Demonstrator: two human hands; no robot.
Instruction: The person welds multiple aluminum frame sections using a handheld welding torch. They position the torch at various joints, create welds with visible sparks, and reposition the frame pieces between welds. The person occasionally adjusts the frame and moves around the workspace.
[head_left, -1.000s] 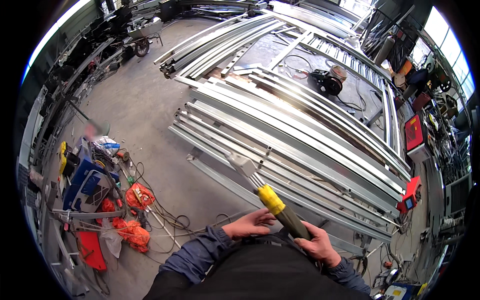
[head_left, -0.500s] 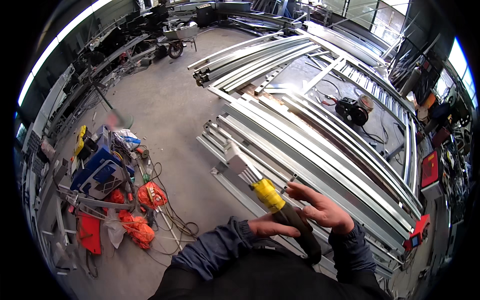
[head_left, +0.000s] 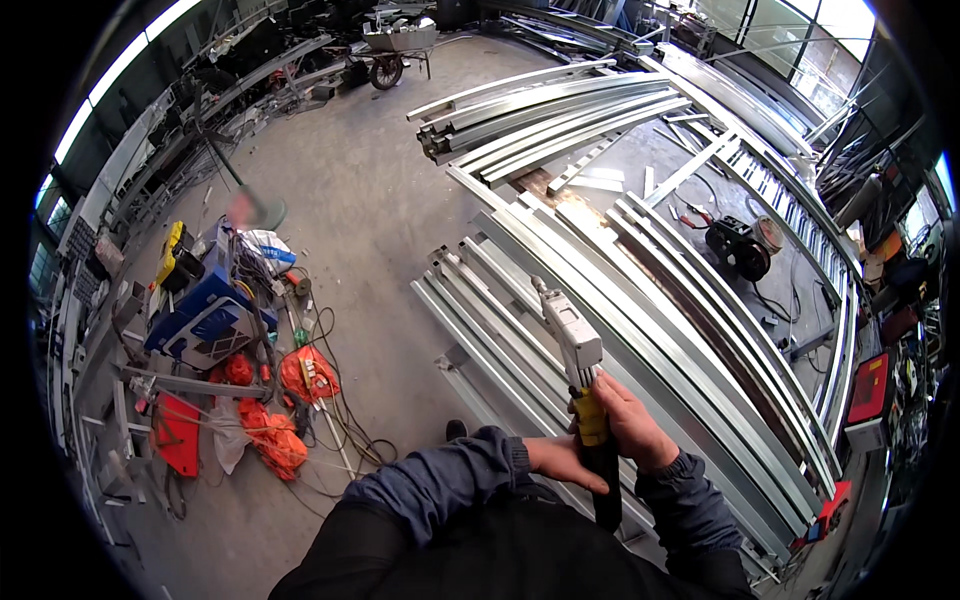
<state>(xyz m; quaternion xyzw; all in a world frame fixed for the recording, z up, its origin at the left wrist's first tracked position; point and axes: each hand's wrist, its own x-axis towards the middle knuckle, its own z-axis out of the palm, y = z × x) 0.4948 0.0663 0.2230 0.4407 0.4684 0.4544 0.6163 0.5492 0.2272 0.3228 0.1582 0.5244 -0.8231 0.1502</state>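
I hold a hand-held tool [head_left: 573, 333] in front of my body, tilted with its tip up and away. It has a blocky grey-white head with a narrow tip, a yellow-wrapped neck and a black handle; its exact kind I cannot make out. My right hand [head_left: 638, 425] grips it at the yellow part, just below the head. Lower down, my left hand [head_left: 565, 462] closes round the black handle, its thumb lying across the front. Beyond the tool lie long silvery metal profiles [head_left: 640, 290], stacked side by side.
More profiles [head_left: 540, 110] lie farther back. A black spool-like device [head_left: 738, 248] sits inside a metal frame at right. On the left are a blue machine [head_left: 210, 310], orange bags [head_left: 272, 438], a red panel [head_left: 177, 433] and loose cables [head_left: 340, 420]. A wheelbarrow [head_left: 398, 40] stands far off.
The tool has swung from pointing up-left to nearly upright and moved right. My right hand, previously with fingers spread beside it, has closed round the yellow part. The view has shifted slightly.
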